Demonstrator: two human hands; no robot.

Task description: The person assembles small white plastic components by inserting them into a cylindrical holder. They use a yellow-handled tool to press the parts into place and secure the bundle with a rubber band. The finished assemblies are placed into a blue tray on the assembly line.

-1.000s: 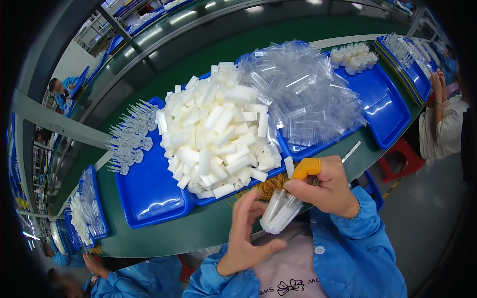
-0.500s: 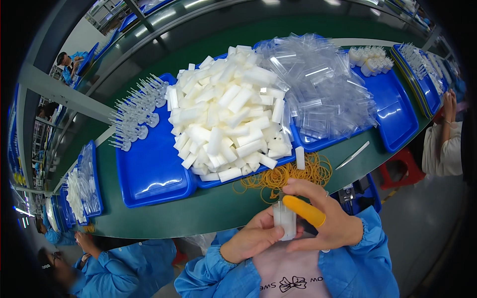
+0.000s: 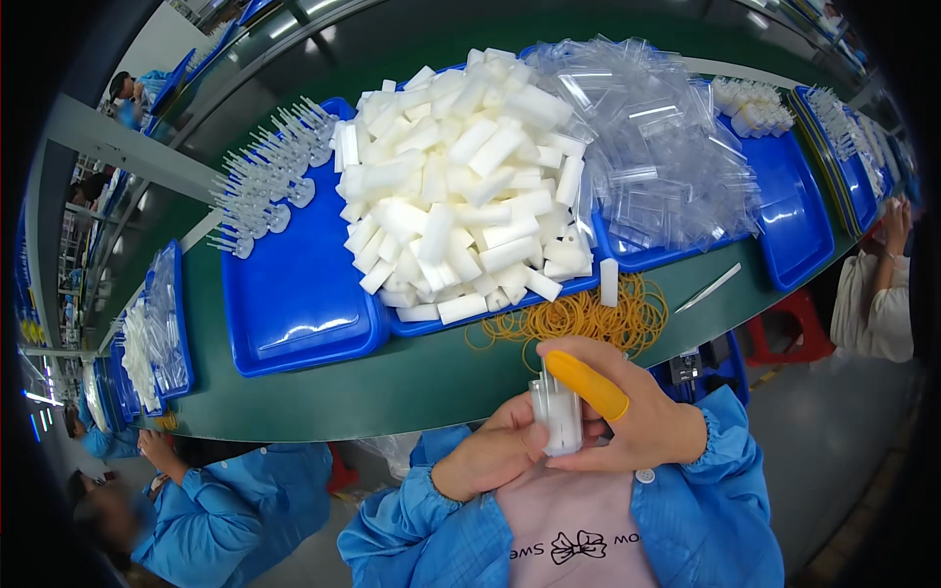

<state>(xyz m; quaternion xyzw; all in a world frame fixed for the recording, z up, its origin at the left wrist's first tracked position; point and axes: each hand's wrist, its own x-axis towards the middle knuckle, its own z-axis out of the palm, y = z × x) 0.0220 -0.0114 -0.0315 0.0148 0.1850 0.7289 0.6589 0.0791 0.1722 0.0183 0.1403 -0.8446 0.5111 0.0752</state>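
A small clear plastic box [image 3: 560, 423] with a white block inside stands nearly upright before my chest. My left hand [image 3: 490, 453] grips it from the left, thumb on its near side and fingers partly hidden behind it. My right hand [image 3: 647, 412] wraps it from the other side. A yellow finger cot [image 3: 586, 384] covers its index finger, whose tip meets a thin clear strip rising above the box. The right thumb presses by the box's lower end. Beyond my hands lie yellow rubber bands [image 3: 559, 321] and one loose white foam block [image 3: 609, 282].
Blue trays hold a heap of white foam blocks [image 3: 461, 186] and a pile of clear plastic boxes [image 3: 667, 176]. White nozzle-like parts [image 3: 270, 186] stand on the left tray [image 3: 304, 323]. White tweezers [image 3: 708, 288] lie on the green table [image 3: 294, 407]. Co-workers sit at both sides.
My right index finger has moved from beside the box to above its top, by the clear strip, and the right thumb has closed against the box. The whole view has shifted slightly.
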